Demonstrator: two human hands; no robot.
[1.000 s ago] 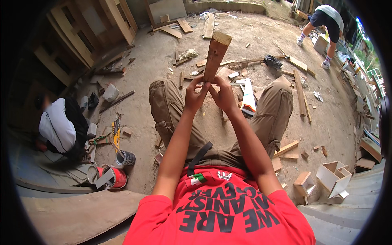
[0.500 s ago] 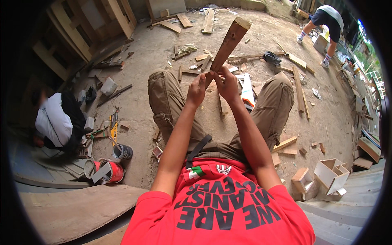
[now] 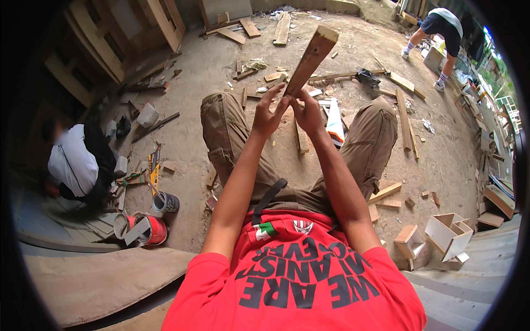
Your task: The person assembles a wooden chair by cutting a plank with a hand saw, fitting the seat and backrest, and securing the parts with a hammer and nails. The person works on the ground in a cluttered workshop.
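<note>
In front of me, a reddish-brown wooden batten point(image 3: 311, 62) slants up and to the right, its rough pale cut end farthest from me. My right hand point(image 3: 307, 115) grips its lower part, fingers closed about the edge. At the left edge is my left hand point(image 3: 269, 115), its thumb and forefinger reaching the wood in a loose hold. The thumbs meet near the batten's near end, and the hands partly hide that end. Below and beyond my right hand, between my knees, a handsaw point(image 3: 334, 124) with a white blade and an orange-and-black handle lies on the ground.
Wood offcuts and a long board point(image 3: 403, 121) litter the dirt floor. Paint cans, one red point(image 3: 153, 231) and one dark point(image 3: 165, 203), stand left near a yellow level point(image 3: 155, 171). Small wooden boxes point(image 3: 448, 234) sit right. One person point(image 3: 80, 160) crouches left; another point(image 3: 444, 27) bends far right.
My left fingers have loosened and spread a little along the batten's edge. The batten has shifted slightly, its near end now more covered by my hands.
</note>
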